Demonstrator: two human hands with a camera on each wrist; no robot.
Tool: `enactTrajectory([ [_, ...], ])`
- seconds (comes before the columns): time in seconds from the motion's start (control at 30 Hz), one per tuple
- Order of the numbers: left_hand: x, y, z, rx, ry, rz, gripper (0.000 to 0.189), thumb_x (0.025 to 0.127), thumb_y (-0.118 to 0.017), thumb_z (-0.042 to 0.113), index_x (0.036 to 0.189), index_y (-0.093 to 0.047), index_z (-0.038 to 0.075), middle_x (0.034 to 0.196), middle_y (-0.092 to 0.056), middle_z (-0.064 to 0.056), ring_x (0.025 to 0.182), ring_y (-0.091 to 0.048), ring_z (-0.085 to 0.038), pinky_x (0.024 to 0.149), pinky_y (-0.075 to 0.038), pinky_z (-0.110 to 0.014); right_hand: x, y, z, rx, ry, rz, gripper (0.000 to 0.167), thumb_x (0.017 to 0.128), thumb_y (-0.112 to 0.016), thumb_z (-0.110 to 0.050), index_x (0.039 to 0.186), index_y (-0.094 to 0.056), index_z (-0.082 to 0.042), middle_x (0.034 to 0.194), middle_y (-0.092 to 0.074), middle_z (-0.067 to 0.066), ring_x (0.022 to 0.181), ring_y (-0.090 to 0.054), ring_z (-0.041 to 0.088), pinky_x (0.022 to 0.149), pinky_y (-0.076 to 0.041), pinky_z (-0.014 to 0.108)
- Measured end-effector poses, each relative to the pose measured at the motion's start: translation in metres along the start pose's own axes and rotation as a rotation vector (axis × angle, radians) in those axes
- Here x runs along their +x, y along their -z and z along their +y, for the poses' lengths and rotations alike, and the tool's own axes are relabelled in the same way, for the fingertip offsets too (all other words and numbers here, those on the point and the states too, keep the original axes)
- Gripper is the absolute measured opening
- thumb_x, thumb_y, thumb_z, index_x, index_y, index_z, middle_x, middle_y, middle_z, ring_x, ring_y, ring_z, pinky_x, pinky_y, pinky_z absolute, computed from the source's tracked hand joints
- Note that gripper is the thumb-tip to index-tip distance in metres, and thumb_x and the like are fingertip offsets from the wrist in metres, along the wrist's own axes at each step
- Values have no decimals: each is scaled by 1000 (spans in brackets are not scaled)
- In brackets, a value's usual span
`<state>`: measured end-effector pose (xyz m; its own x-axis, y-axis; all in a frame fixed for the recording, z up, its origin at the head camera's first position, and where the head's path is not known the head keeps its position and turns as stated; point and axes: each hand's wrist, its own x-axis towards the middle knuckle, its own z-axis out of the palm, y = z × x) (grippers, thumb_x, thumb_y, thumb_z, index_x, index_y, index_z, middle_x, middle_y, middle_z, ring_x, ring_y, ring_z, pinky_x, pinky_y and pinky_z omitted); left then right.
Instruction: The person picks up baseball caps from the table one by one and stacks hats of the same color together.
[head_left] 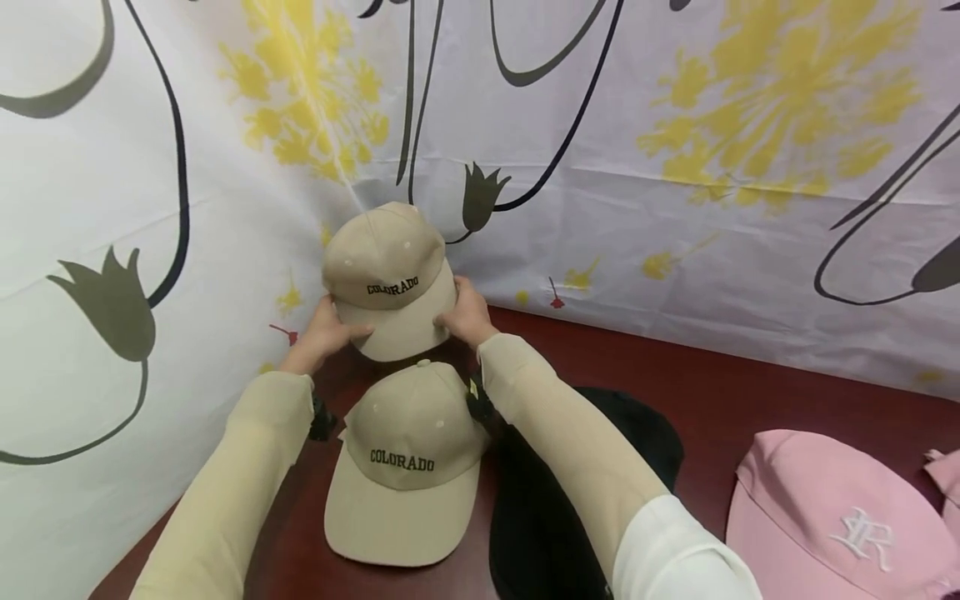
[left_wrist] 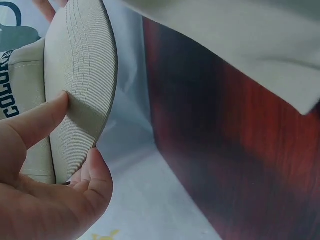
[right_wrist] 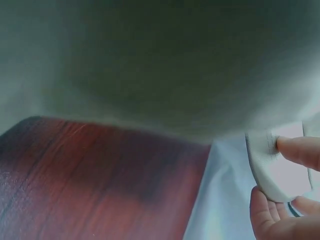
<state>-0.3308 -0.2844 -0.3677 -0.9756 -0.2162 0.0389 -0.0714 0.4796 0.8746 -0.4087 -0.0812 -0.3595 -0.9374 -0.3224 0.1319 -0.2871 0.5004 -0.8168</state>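
Note:
Both hands grip a beige baseball cap (head_left: 386, 258) lettered COLORADO, near the back corner of the table. On one side of its brim, the left hand (head_left: 327, 331) has its thumb on top and its fingers underneath, plain in the left wrist view, where the brim (left_wrist: 82, 75) stands side-on. The right hand (head_left: 467, 315) pinches the opposite side of the brim, thumb above and fingers below. A second beige COLORADO cap (head_left: 412, 425) lies on the table just in front, between the forearms. In the right wrist view a large blurred beige surface hides much of the scene.
The dark red table (head_left: 600, 337) meets white patterned cloth (head_left: 570, 250) at the back and left. A black cap (head_left: 532, 517) lies partly under the right forearm. A pink cap (head_left: 840, 508) sits at the right, with another pink item (head_left: 947, 475) at the edge.

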Motion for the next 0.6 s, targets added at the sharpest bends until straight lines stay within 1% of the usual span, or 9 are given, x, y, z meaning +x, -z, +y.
enactTrajectory([
  [0.1,-6,2,9,-5,-11,17,85,84,-65,5,141,-5,-10,143,-17,-30,131,-20,-39,104,-22,-46,-4,5,-6,6,10,16,75,72,-72,3,137,-35,-2,129,-47,18,112,-49,31,90,-42,37],
  [0.17,-4,2,14,-15,-18,22,85,84,-64,4,141,-3,-10,143,-15,-30,132,-18,-40,104,-21,-46,-2,8,-8,7,17,31,75,72,-72,3,137,-35,-2,129,-48,18,112,-49,31,91,-40,36],
  [0.27,-2,5,20,-1,-29,27,87,84,-64,4,141,0,-9,144,-11,-31,132,-15,-41,105,-19,-47,1,11,-11,9,35,43,75,72,-72,2,137,-35,-2,129,-48,18,113,-47,31,93,-39,36],
  [0.33,0,7,25,17,-39,33,88,84,-64,5,142,1,-8,144,-11,-31,132,-15,-41,105,-19,-47,3,12,-13,17,44,49,74,73,-72,2,137,-35,-2,129,-47,19,114,-46,31,92,-40,36],
  [0.53,8,17,39,45,-103,36,88,83,-66,5,142,-2,-7,142,-19,-30,130,-22,-43,104,-22,-48,9,18,-20,29,58,71,73,75,-72,0,137,-35,-2,129,-47,19,114,-45,31,91,-41,37],
  [0.6,11,21,43,54,-121,32,88,83,-66,5,142,-2,-7,142,-19,-31,129,-22,-43,103,-22,-49,11,20,-23,31,72,84,73,75,-72,-1,137,-35,-2,129,-47,18,114,-45,31,91,-40,36],
])
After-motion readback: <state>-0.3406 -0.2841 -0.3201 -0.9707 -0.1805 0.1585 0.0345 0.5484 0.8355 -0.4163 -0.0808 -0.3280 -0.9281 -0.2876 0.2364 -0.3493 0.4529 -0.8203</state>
